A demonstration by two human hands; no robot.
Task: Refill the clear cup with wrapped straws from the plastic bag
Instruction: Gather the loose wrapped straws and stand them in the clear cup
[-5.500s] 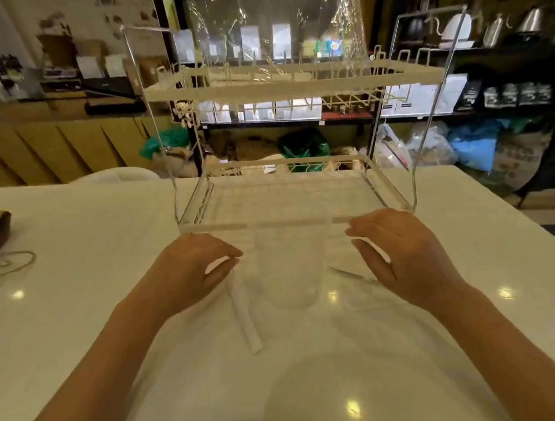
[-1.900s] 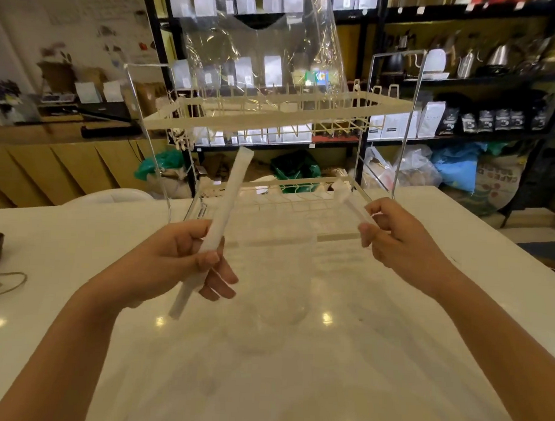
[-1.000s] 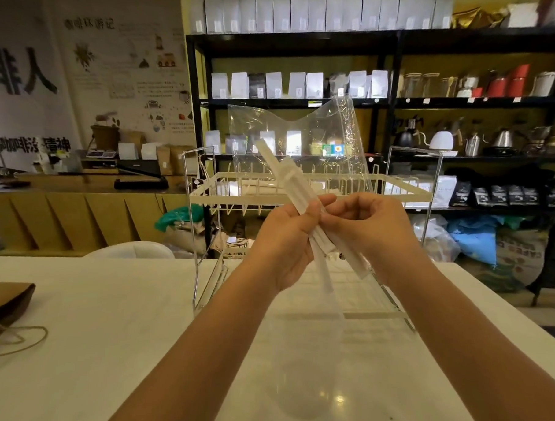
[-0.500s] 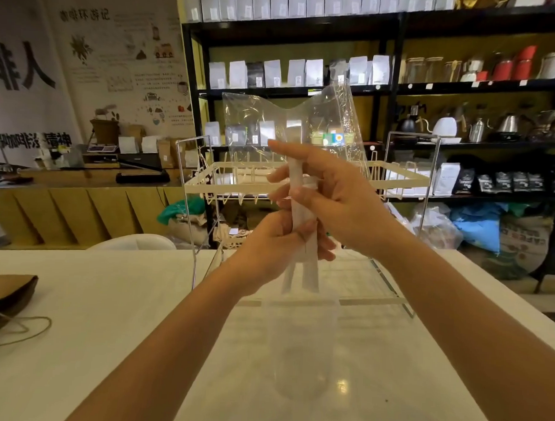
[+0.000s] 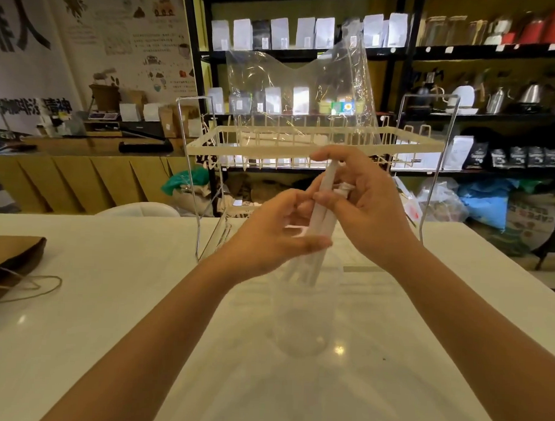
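A clear cup stands upright on the white table, just below my hands. Two white wrapped straws point almost straight down, their lower ends inside the cup's mouth. My right hand pinches them near the top between thumb and fingers. My left hand is beside the straws at mid-length, fingers spread and loose, touching them lightly if at all. A clear plastic bag stands in the upper tier of the rack behind; it looks empty.
A two-tier wire dish rack stands on the white table right behind the cup. A brown paper bag with string handles lies at the left edge. Shelves of pouches and kettles fill the background.
The straws have gone down from chest height into the cup's mouth. My left hand has loosened its grip and spread its fingers; my right hand still holds the tops.
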